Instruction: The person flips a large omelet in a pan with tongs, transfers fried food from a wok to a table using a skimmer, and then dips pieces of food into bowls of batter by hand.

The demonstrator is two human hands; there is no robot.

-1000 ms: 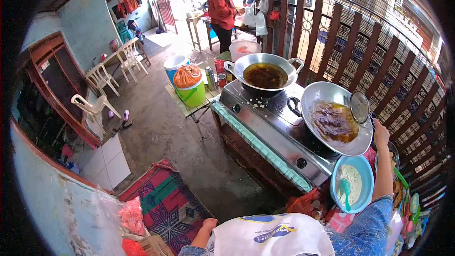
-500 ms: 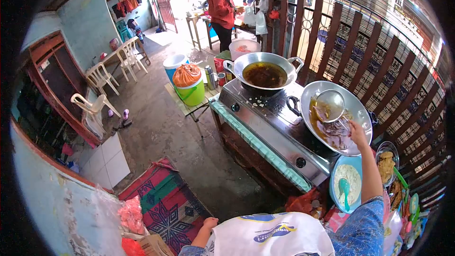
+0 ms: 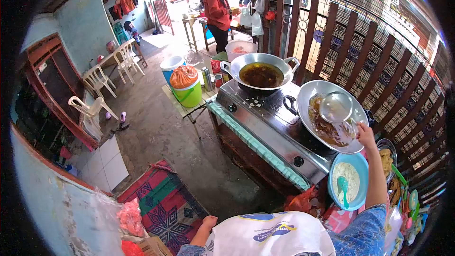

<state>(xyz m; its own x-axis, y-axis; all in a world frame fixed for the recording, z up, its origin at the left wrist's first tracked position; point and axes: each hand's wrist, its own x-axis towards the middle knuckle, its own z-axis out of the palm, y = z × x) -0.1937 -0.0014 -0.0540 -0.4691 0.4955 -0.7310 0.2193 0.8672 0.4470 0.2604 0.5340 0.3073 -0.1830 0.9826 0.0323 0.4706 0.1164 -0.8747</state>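
The right hand (image 3: 366, 136) was closed around the handle of the strainer (image 3: 335, 107), whose round head lay beyond the grip, over the wok (image 3: 327, 87). On the grip's near side sat the bowl (image 3: 364, 175) with a spoon (image 3: 342, 187). The left hand (image 3: 209, 222), well apart, had curled fingers; whether it held anything could not be told.

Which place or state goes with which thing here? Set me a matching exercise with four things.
1. Right hand
2. Left hand
3. Blue bowl
4. Green bucket

A. Contains a pale mix and a turquoise spoon
B. Stands near a metal flask, with an orange cover on top
C. Holds the strainer over a wok
D. Beside the white shirt front, away from the stove

Pairs: 1-C, 2-D, 3-A, 4-B
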